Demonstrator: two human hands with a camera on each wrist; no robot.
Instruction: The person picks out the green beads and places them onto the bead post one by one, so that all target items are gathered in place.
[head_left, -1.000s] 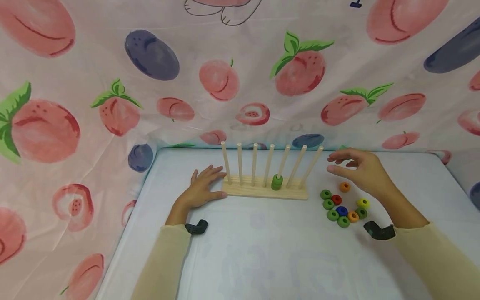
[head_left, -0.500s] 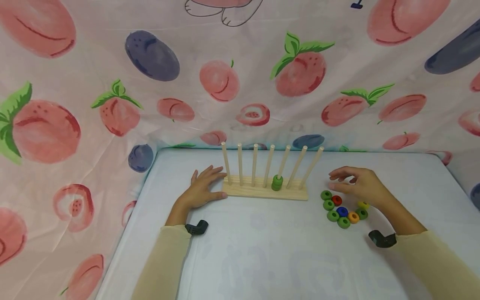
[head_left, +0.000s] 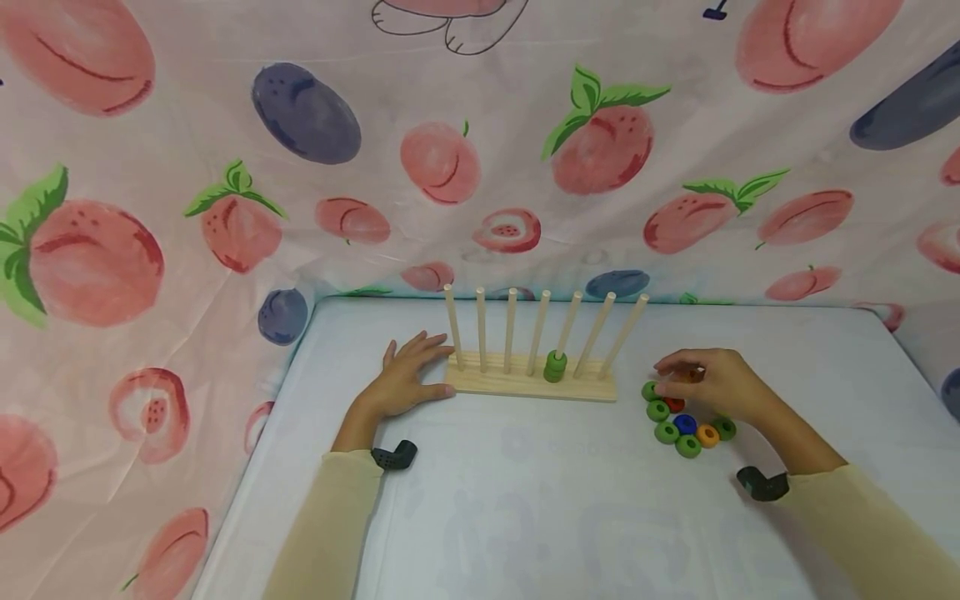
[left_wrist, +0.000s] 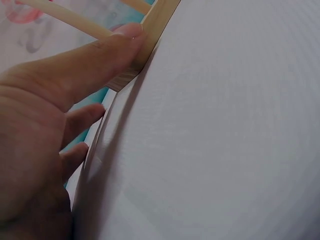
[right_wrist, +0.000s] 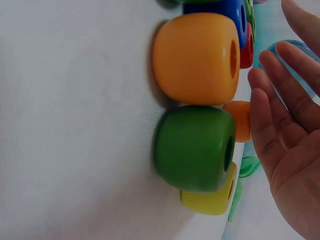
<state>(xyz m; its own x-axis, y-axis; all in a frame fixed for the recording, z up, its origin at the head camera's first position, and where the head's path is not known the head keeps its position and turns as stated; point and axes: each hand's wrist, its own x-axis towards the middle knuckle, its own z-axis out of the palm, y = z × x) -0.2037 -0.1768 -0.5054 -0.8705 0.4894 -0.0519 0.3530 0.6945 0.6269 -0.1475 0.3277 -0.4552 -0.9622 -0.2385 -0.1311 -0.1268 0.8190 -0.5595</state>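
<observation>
A wooden rack of upright pegs (head_left: 525,385) stands on the table. Two green beads (head_left: 555,367) are stacked on one peg. My left hand (head_left: 405,379) rests at the rack's left end, fingers spread, thumb (left_wrist: 85,70) against the base's front edge. Over the loose beads is my right hand (head_left: 712,385), palm showing in the right wrist view, fingers slightly bent with nothing between them. Its thumb overlaps a green bead and a red bead (head_left: 674,405) in the head view. Near its fingertips lies an orange bead (right_wrist: 237,121). A yellow bead (right_wrist: 209,196) is hidden beneath the hand in the head view.
Several more loose beads lie to the right of the rack: green (head_left: 667,432), blue (head_left: 685,424) and orange (head_left: 707,435). A fruit-patterned cloth (head_left: 480,150) hangs behind the white table (head_left: 540,517) and along its left side.
My right hand has come down and towards me over the loose beads, covering the far orange and the yellow one in the head view. My left hand and the rack stay put.
</observation>
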